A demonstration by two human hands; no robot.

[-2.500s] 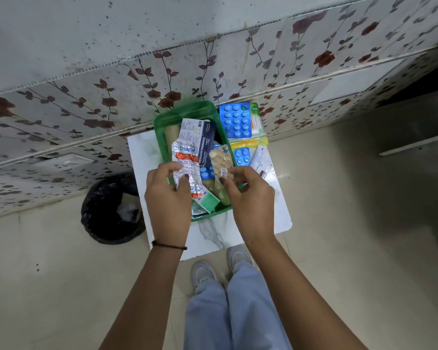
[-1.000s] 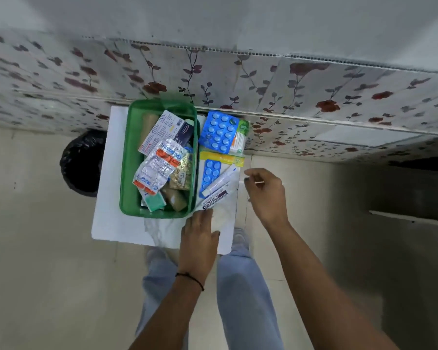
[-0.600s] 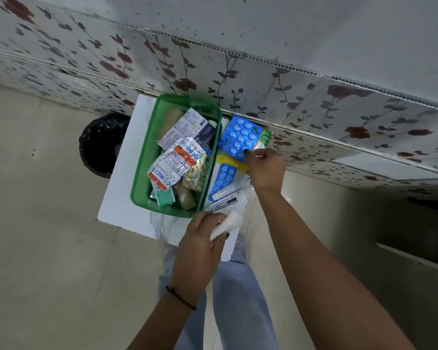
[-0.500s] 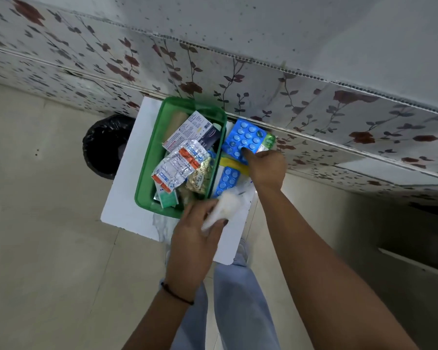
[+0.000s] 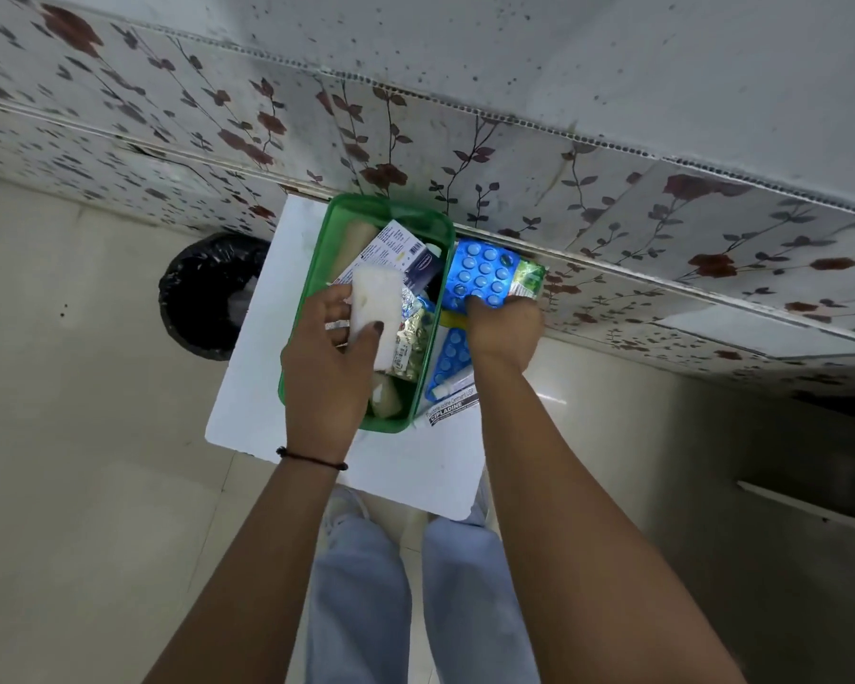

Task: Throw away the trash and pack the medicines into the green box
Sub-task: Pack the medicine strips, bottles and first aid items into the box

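The green box [image 5: 317, 269] stands on a small white table [image 5: 253, 367] and holds several medicine packets and strips. My left hand [image 5: 327, 367] hovers over the box, shut on a white rectangular packet [image 5: 373, 308]. My right hand [image 5: 502, 333] grips the near edge of a large blue blister pack [image 5: 480, 276] lying just right of the box, with a green packet [image 5: 529, 278] beside it. A smaller blue blister strip [image 5: 447, 357] and a white ointment tube [image 5: 452, 404] lie on the table by the box's right side.
A round bin with a black liner [image 5: 203, 293] stands on the floor left of the table. A floral-patterned wall [image 5: 465, 140] runs right behind the table. My legs and shoes are below the table's near edge.
My left hand lifted the white packet from the table's near right and carried it up over the green box. My right hand moved onto the large blue blister pack and closed on it.
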